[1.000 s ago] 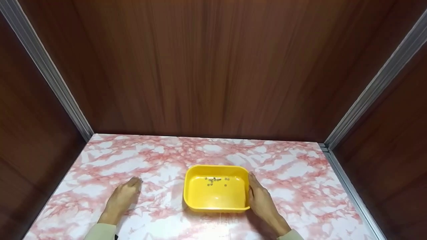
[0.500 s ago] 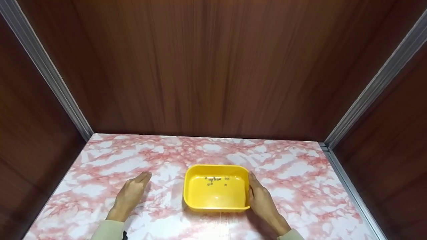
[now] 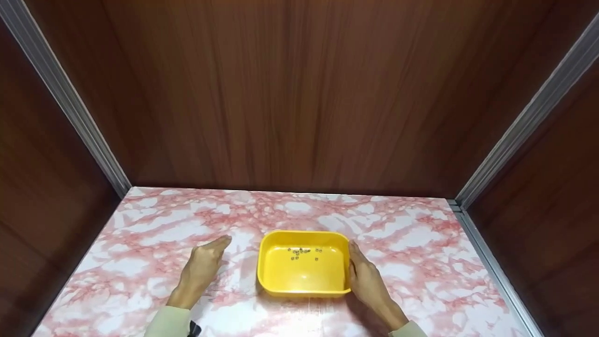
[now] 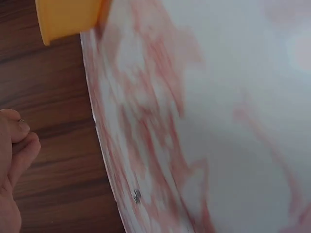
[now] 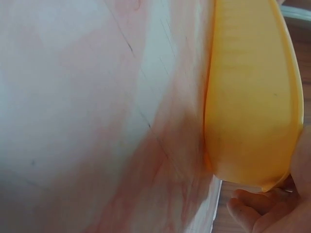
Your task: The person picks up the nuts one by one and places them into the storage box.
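My left hand [image 3: 201, 267] is above the table to the left of a yellow plastic tray [image 3: 304, 292]. Its thumb and fingers are pinched together, and a small metal nut [image 4: 22, 121] glints between the tips in the left wrist view. Several similar small metal nuts [image 3: 297, 253] lie scattered on the tray's floor, toward its far side. On the right, my right hand [image 3: 372, 283] grips the tray's end wall at the rim; the right wrist view shows its curled fingers [image 5: 248, 206] by the tray's corner.
The tray stands on a table with a red-and-white marbled top [image 3: 412, 243]. Another small metal piece [image 4: 137, 196] lies on that surface in the left wrist view. Brown wood-grain panels [image 3: 299, 93] with metal corner strips [image 3: 524, 117] enclose the table's back and sides.
My left hand has moved right across the table toward the tray. The right hand stays on the tray, and the tray and the nuts in it keep their places.
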`<state>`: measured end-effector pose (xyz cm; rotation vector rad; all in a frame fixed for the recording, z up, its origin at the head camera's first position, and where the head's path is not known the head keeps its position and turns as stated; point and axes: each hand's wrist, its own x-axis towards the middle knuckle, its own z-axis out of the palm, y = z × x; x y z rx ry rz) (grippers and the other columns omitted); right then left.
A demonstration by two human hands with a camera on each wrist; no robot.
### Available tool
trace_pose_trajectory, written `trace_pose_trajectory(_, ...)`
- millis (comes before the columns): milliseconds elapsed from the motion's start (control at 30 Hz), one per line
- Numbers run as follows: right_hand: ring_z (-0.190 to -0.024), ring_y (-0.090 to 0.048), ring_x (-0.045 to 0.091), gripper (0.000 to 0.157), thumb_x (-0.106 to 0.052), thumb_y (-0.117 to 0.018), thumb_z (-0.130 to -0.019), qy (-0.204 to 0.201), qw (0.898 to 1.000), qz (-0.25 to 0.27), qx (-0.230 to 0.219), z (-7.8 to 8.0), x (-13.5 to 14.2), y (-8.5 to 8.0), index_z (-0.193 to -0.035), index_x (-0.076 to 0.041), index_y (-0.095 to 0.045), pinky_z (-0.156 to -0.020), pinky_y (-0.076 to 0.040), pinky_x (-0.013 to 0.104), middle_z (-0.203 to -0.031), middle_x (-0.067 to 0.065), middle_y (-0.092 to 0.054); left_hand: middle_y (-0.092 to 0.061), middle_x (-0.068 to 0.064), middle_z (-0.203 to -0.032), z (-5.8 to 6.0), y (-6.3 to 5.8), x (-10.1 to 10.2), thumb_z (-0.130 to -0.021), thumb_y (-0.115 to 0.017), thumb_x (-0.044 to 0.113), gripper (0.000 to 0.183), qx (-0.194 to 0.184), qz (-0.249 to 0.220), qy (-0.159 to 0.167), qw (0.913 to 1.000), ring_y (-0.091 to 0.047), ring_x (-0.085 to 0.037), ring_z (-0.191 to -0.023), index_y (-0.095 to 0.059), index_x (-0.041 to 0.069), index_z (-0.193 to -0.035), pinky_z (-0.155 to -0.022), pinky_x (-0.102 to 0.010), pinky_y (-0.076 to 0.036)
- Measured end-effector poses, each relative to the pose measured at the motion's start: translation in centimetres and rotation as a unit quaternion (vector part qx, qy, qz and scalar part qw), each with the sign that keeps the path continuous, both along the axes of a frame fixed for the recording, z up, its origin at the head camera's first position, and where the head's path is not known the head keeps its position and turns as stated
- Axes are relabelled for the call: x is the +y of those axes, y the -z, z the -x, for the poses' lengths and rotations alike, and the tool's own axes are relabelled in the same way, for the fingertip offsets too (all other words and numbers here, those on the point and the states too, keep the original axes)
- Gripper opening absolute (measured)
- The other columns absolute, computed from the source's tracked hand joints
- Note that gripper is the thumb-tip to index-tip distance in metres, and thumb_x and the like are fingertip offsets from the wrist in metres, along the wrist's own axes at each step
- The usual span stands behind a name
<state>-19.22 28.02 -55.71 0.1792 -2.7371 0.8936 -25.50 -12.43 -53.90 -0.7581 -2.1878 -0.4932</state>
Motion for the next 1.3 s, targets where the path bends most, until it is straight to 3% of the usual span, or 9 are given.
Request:
trace_pose_trajectory(233, -0.148, -0.048, 0.042, 0.049, 0.002, -0.050, -0.106, -0.001, 1.000, 0.003, 0.002, 0.0, 0.0, 0.0, -0.153, 0.012, -0.041, -0.121, -0.044, 0.054, -0.162, 0.028, -0.042, -0.081, -0.021, -0.103, -0.1, -1.1, 2.0, -0.083, -0.076, -0.016, 0.024, -0.074, -0.076, 0.012, 0.9943, -0.080, -0.036, -0.091, -0.080, -0.006, -0.105, -0.074, -0.038, -0.068)
trace_pose_trajectory(367, -0.148, -0.049, 0.041, 0.049, 0.001, -0.051, -0.106, 0.002, 1.000, 0.003, 0.005, 0.0, 0.0, 0.0, -0.153, 0.011, -0.042, -0.121, -0.044, 0.054, -0.162, 0.027, -0.043, -0.081, -0.020, -0.102, -0.1, -1.5, 3.2, -0.086, -0.075, -0.014, 0.023, -0.123, -0.129, 0.015, 0.9840, -0.081, -0.034, -0.090, -0.081, -0.005, -0.106, -0.072, -0.037, -0.068)
trace_pose_trajectory(633, -0.148, -0.049, 0.041, 0.050, 0.002, -0.052, -0.105, 0.003, 1.000, 0.000, 0.007, 0.0, 0.0, 0.1, -0.153, 0.011, -0.042, -0.121, -0.044, 0.055, -0.162, 0.027, -0.043, -0.081, -0.017, -0.105, -0.2, -3.1, 5.7, -0.094, -0.073, -0.004, 0.020, -0.285, -0.240, -0.008, 0.9279, -0.080, -0.023, -0.086, -0.082, 0.005, -0.109, -0.068, -0.021, -0.065)
trace_pose_trajectory(800, -0.148, -0.047, 0.043, 0.050, 0.003, -0.051, -0.105, -0.005, 1.000, 0.007, 0.006, 0.0, 0.0, 0.1, -0.154, 0.012, -0.041, -0.120, -0.044, 0.055, -0.162, 0.029, -0.042, -0.082, -0.013, -0.108, 0.0, -3.9, 7.2, -0.094, -0.073, 0.002, 0.019, -0.366, -0.285, -0.022, 0.8857, -0.079, -0.021, -0.091, -0.084, 0.009, -0.107, -0.074, -0.024, -0.066)
trace_pose_trajectory(867, -0.147, -0.047, 0.044, 0.050, 0.004, -0.050, -0.105, -0.011, 1.000, 0.008, 0.010, -0.1, 0.0, 0.1, -0.153, 0.013, -0.040, -0.119, -0.045, 0.056, -0.161, 0.031, -0.042, -0.082, -0.013, -0.108, 0.0, -4.0, 7.9, -0.094, -0.074, 0.002, 0.019, -0.387, -0.297, -0.026, 0.8726, -0.080, -0.021, -0.092, -0.084, 0.009, -0.108, -0.077, -0.027, -0.067)
trace_pose_trajectory(933, -0.147, -0.047, 0.045, 0.050, 0.003, -0.050, -0.105, -0.013, 1.000, 0.007, 0.010, -0.1, 0.1, 0.1, -0.153, 0.014, -0.040, -0.118, -0.045, 0.056, -0.161, 0.031, -0.042, -0.082, -0.013, -0.108, 0.1, -4.1, 8.6, -0.094, -0.074, 0.005, 0.017, -0.404, -0.303, -0.026, 0.8628, -0.080, -0.022, -0.094, -0.083, 0.008, -0.108, -0.080, -0.029, -0.068)
trace_pose_trajectory(1167, -0.146, -0.051, 0.042, 0.050, 0.002, -0.053, -0.104, 0.001, 1.000, 0.001, 0.022, 0.2, 0.2, 0.1, -0.152, 0.011, -0.044, -0.120, -0.045, 0.055, -0.160, 0.029, -0.046, -0.082, -0.016, -0.106, 0.2, -4.1, 11.1, -0.094, -0.074, 0.006, 0.017, -0.423, -0.304, 0.009, 0.8536, -0.080, -0.024, -0.094, -0.082, 0.004, -0.109, -0.081, -0.030, -0.068)
trace_pose_trajectory(1300, -0.147, -0.050, 0.042, 0.051, 0.003, -0.054, -0.103, -0.002, 1.000, 0.001, 0.018, 0.1, 0.2, 0.2, -0.153, 0.011, -0.044, -0.121, -0.044, 0.055, -0.160, 0.029, -0.045, -0.082, -0.014, -0.099, 0.3, -4.2, 12.3, -0.094, -0.074, 0.003, 0.014, -0.459, -0.301, 0.017, 0.8359, -0.080, -0.021, -0.089, -0.083, 0.002, -0.105, -0.079, -0.028, -0.068)
